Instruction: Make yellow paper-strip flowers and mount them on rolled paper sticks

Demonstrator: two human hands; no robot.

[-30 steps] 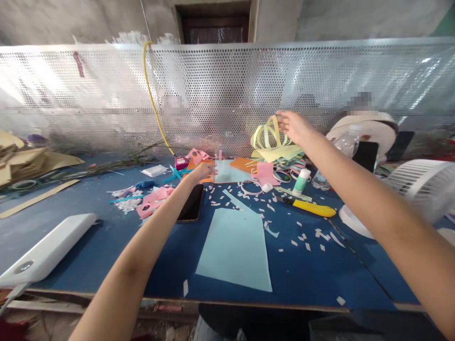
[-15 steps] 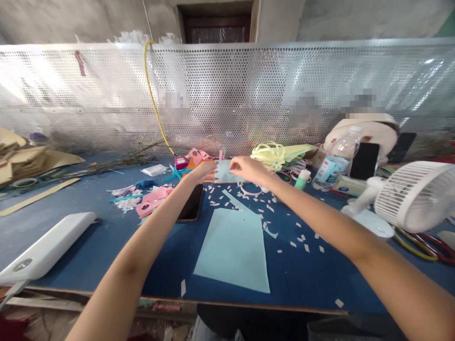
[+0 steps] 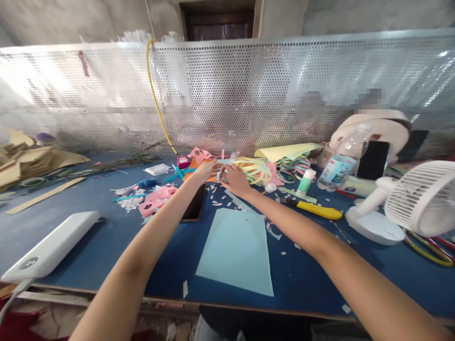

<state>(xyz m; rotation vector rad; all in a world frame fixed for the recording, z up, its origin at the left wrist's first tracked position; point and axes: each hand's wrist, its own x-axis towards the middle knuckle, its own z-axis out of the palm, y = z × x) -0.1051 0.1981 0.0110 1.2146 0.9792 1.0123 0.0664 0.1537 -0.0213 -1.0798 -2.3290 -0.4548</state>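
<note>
At the far middle of the table my left hand (image 3: 209, 169) and my right hand (image 3: 234, 179) meet fingertip to fingertip. Between them is a piece of light blue paper (image 3: 224, 162), mostly covered by the fingers. The right fingers are curled and pinch its near edge; the left ones press on it from the other side. Whether the paper is folded or rolled is hidden. Orange paper (image 3: 194, 166) lies beside my left hand. Close behind my right hand sits a yellow paper-strip loop shape (image 3: 254, 169). A larger light blue sheet (image 3: 236, 251) lies flat nearer the body.
A dark phone (image 3: 194, 206) lies under my left forearm. White paper bits surround the sheet. To the right are a glue stick (image 3: 306, 182), a yellow-handled cutter (image 3: 318, 210), a plastic bottle (image 3: 343, 163) and a white fan (image 3: 419, 199). A white power bank (image 3: 53, 246) rests at left.
My right hand has moved left and down to meet my left hand. The light blue paper between them, flat and widely visible before, is now mostly covered. The yellow-handled cutter has come into view.
</note>
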